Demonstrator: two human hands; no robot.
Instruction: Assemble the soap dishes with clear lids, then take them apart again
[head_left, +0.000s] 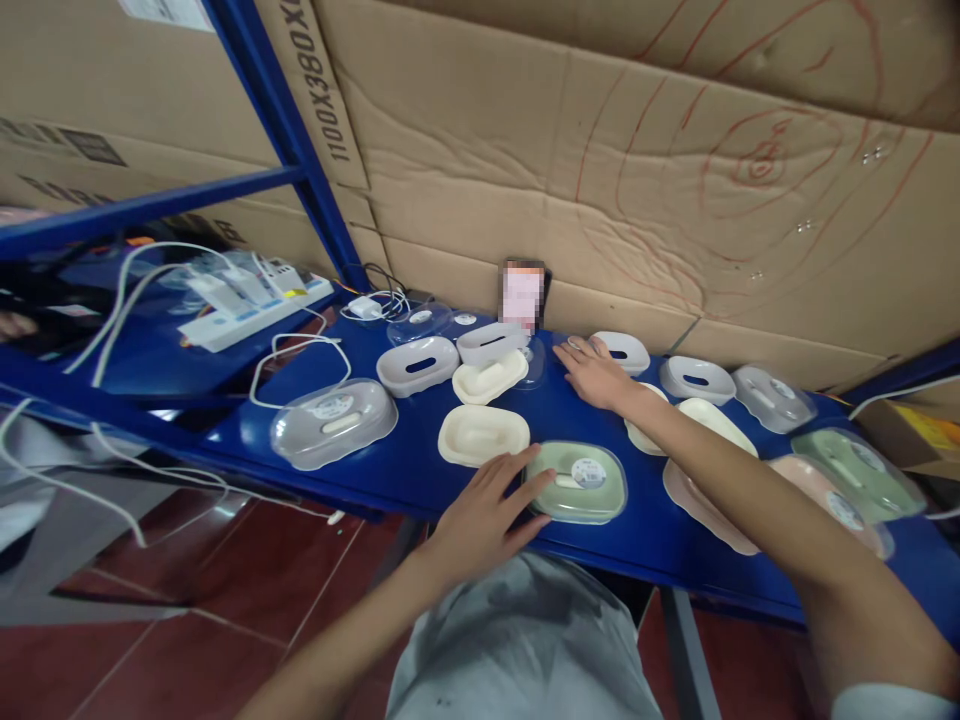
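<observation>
From the head camera: the left hand (480,515) lies flat, fingers spread, fingertips touching the green lidded soap box (579,483) at the blue shelf's (375,460) front edge. The right hand (596,372) stretches back, fingers loosely apart, beside a white tray (622,350).

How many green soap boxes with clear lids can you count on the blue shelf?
2. One green soap box lies at the front edge, touched by the left hand; the other sits far right. More may be hidden beyond the frame.
</observation>
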